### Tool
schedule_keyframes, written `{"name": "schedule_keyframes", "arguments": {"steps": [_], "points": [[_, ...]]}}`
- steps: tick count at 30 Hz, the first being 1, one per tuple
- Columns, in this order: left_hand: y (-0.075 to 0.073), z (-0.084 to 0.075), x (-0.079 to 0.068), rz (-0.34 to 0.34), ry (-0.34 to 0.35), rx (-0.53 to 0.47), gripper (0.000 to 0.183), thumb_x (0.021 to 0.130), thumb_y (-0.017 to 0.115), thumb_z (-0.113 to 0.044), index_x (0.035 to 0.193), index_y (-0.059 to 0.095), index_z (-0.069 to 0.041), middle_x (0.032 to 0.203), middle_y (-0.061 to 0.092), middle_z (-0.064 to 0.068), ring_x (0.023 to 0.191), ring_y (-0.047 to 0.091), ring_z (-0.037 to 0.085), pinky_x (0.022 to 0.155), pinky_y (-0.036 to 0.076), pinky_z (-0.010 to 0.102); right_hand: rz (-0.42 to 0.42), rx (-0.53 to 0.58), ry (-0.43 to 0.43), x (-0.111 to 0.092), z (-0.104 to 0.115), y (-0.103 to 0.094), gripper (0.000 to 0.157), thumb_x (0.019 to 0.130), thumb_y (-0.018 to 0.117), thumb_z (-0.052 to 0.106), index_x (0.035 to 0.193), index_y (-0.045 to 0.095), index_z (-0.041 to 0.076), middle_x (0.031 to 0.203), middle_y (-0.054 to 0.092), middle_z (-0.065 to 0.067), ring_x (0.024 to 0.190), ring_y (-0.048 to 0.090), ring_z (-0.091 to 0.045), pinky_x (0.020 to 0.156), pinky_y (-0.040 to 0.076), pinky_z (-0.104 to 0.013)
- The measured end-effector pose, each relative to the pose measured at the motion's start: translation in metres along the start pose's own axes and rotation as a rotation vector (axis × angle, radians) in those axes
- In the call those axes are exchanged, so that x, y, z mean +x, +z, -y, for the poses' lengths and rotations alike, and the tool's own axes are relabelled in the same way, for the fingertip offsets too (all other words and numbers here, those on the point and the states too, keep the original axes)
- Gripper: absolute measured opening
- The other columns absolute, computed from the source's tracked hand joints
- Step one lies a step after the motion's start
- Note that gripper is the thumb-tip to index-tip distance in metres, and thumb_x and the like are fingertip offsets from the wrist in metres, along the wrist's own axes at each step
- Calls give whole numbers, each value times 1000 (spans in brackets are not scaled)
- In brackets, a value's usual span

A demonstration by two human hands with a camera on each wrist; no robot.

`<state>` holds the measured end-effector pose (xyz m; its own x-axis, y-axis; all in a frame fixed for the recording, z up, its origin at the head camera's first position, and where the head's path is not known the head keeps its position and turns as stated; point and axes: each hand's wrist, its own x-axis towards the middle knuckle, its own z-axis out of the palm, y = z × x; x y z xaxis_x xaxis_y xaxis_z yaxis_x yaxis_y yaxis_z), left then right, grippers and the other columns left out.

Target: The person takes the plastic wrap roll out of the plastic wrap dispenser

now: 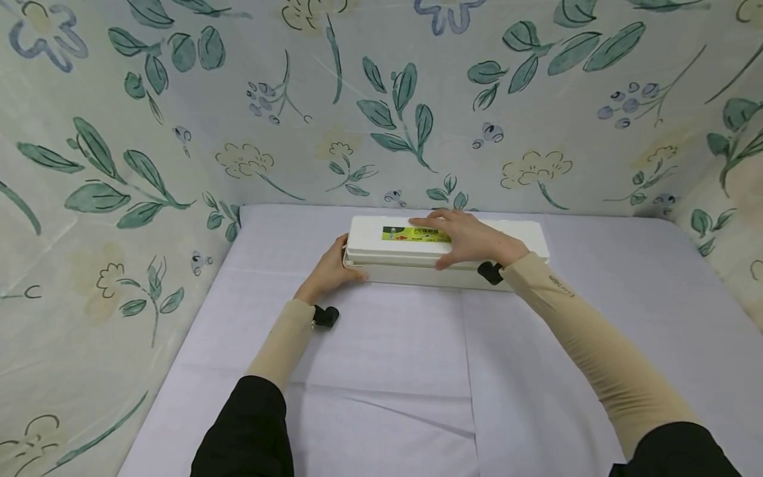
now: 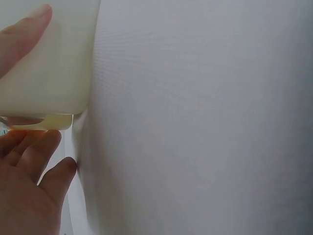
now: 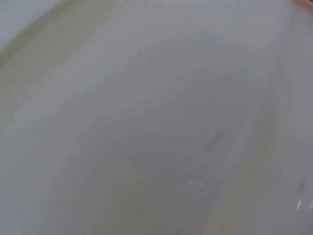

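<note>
A long white plastic box (image 1: 417, 275) lies near the back of the table, with a white lid (image 1: 366, 245) on it. A yellow-green label (image 1: 408, 233) marks the lid's top. At the box's left end my left hand (image 1: 331, 270) grips it, thumb on the front wall and fingers at the end. The left wrist view shows those fingers (image 2: 32, 156) against a rim or handle on the end. My right hand (image 1: 467, 238) spans the lid, fingers over the top and partly covering the label, thumb at the front edge. Blurred white plastic (image 3: 156, 117) fills the right wrist view.
A white cloth (image 1: 387, 371) with fold creases covers the table. Behind and at the sides hangs a curtain (image 1: 238, 112) printed with leaves and flowers. Small black wrist cameras (image 1: 325, 317) sit on both wrists, the right one close to the box's front.
</note>
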<state>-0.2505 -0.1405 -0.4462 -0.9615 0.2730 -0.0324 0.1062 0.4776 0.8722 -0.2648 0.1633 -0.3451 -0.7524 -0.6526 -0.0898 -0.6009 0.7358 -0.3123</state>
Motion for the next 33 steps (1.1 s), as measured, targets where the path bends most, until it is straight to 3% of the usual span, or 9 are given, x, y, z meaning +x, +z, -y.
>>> {"name": "schedule_keyframes", "arguments": {"steps": [11, 20, 33], "points": [[0, 0, -1, -2, 8, 27, 104, 72, 85, -16, 151, 17, -5, 151, 30, 14, 135, 32, 29, 111, 24, 43, -12, 15, 2, -8, -6, -2, 97, 69, 86, 28, 150, 33, 27, 145, 37, -13, 133, 30, -37, 105, 22, -60], [-1, -1, 0, 9, 4, 13, 103, 73, 85, -15, 150, 18, -4, 149, 32, 14, 133, 35, 30, 109, 26, 43, -10, 56, 52, -20, -16, -6, 98, 69, 85, 28, 151, 31, 29, 145, 37, -10, 129, 34, -35, 101, 28, -59], [-1, -1, 0, 18, 14, -5, 103, 72, 84, -13, 150, 17, -3, 146, 36, 16, 130, 38, 31, 109, 27, 45, -16, 51, 86, -36, -27, -8, 98, 68, 85, 27, 151, 31, 29, 145, 37, -12, 132, 30, -37, 102, 26, -62]]}}
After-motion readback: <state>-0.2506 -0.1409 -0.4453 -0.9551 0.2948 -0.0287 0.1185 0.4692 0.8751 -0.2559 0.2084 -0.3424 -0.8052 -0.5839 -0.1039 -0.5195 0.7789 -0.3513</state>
